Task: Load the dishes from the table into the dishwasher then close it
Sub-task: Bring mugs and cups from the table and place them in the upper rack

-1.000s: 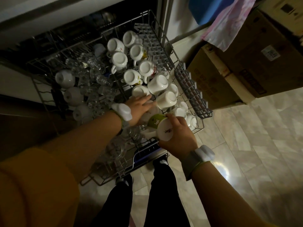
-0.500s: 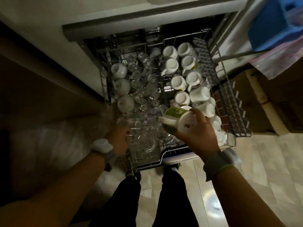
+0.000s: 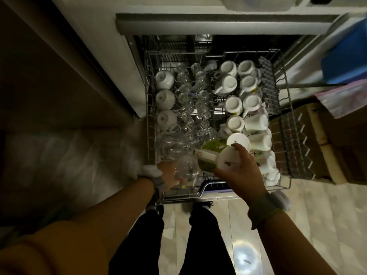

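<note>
The right hand holds a green-and-white mug tipped on its side, fingers and thumb curled round its white base, over the near part of the pulled-out dishwasher rack. The mug's green wall points left, towards the left hand. That hand sits at the rack's near left corner with a clear glass against it; it seems to be gripping the glass, but the dim light and the glass's transparency make the fingers hard to read, so the grip cannot be told for certain.

Beyond the right hand, white cups stand upside down in two rows, with white mugs lying on their sides just past its fingertips. Beyond the left hand lies a cluster of clear glasses, and further left three upturned white bowls line the rack's edge. Each wrist wears a grey band with a pale device. To the right of the right hand, past the rack, stands a cardboard box with blue and pink cloth above it.
</note>
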### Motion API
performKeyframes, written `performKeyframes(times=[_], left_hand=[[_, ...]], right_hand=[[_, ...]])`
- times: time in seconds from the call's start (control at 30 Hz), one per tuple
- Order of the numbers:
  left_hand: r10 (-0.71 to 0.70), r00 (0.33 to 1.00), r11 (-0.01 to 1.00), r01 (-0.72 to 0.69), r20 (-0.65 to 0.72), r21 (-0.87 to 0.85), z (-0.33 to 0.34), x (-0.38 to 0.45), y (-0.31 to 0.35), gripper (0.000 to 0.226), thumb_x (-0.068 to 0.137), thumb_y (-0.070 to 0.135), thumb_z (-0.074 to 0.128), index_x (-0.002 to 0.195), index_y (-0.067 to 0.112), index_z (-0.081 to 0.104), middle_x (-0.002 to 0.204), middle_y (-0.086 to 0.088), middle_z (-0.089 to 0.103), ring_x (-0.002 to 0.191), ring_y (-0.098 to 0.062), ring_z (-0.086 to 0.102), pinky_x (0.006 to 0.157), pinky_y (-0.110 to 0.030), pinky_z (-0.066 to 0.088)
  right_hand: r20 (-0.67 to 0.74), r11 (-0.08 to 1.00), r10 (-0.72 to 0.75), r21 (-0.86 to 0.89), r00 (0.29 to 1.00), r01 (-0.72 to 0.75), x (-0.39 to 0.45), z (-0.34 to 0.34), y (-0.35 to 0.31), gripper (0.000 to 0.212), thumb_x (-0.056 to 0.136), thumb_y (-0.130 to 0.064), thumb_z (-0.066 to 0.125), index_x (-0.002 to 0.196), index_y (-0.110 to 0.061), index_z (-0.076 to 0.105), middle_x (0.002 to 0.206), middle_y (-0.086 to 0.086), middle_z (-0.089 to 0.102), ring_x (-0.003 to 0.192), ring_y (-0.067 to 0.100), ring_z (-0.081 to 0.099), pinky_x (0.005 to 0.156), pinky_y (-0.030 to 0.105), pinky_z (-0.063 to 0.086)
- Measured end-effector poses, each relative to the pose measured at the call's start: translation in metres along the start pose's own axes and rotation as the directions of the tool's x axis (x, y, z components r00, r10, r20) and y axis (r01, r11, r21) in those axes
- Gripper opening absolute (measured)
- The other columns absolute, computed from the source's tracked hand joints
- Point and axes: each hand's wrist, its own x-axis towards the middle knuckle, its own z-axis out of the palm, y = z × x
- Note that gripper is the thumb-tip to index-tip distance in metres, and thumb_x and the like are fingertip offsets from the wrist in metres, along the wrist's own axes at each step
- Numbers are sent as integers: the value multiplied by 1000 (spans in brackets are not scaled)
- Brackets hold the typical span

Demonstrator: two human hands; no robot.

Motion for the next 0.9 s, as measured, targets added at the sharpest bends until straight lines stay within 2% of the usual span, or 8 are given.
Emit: performKeyframes(times=[0.07, 0.1, 0.2, 0.3, 0.43, 0.57, 0.73, 0.9], left_hand=[[-6, 998, 999, 8, 55, -35, -10, -3, 2, 24, 93, 17, 60, 111, 1, 59, 97, -8, 60, 88, -16, 58, 65, -9, 36], [-4, 999, 995, 9, 51, -95, -18, -11, 8, 11, 94, 14, 59, 94, 3, 59, 81, -2, 53, 71, -8, 51, 57, -8, 35], [-25, 999, 984, 17, -45, -177, -35, -16, 4, 34, 90, 26, 64, 66, 21, 41, 66, 5, 40, 58, -3, 36, 48, -11, 31], [-57, 991, 989, 39, -123, -145, -57, -16, -1, 34, 92, 22, 60, 63, 20, 41, 65, 2, 41, 62, -12, 42, 48, -17, 28], [-48, 973, 973, -5, -224, -231, -90, -16, -8, 37, 87, 23, 66, 61, 15, 41, 62, -4, 39, 57, -16, 38, 56, -26, 34], [-11, 939, 964, -82, -345, -253, -116, -17, -5, 42, 88, 34, 63, 61, 17, 36, 62, -5, 36, 57, -16, 36, 56, -28, 30], [48, 912, 966, -146, -408, -212, -122, -13, -4, 38, 87, 28, 62, 62, 16, 37, 65, -9, 39, 61, -20, 39, 59, -33, 32], [43, 917, 972, -130, -398, -194, -112, -13, -8, 32, 84, 16, 61, 60, 14, 40, 62, -7, 43, 59, -19, 42, 60, -33, 34]], right_hand=[[5, 1000, 13, 23, 1000, -13, -4, -4, 3, 96, 60, -35, 85, 142, -28, 37, 131, 3, 45, 112, 25, 49, 90, 49, 52], [2, 999, 20, 29, 1000, -20, -5, -5, 4, 95, 59, -33, 86, 142, -29, 38, 129, 1, 45, 111, 24, 50, 88, 49, 53], [11, 1000, 15, -2, 1000, -15, -9, -10, 4, 93, 61, -32, 87, 141, -26, 40, 128, 1, 47, 111, 23, 50, 91, 47, 51], [47, 1000, -1, -29, 999, 2, -14, -15, 2, 88, 64, -28, 86, 139, -24, 40, 126, 1, 45, 111, 22, 47, 91, 42, 49], [173, 996, -8, -86, 985, 23, -19, -6, -7, 84, 65, -30, 86, 137, -27, 41, 122, -1, 45, 107, 18, 47, 84, 29, 43], [236, 989, -30, -133, 971, 63, -21, 21, -25, 85, 64, -38, 85, 135, -30, 39, 124, -1, 44, 112, 20, 49, 89, 34, 51], [287, 933, -104, -305, 952, 193, -15, 62, -44, 95, 63, -51, 81, 141, -32, 30, 131, 2, 42, 116, 24, 51, 93, 38, 53], [365, 858, -116, -431, 924, 279, -3, 94, -48, 101, 67, -50, 80, 147, -29, 22, 136, 8, 37, 119, 30, 50, 96, 38, 50]])
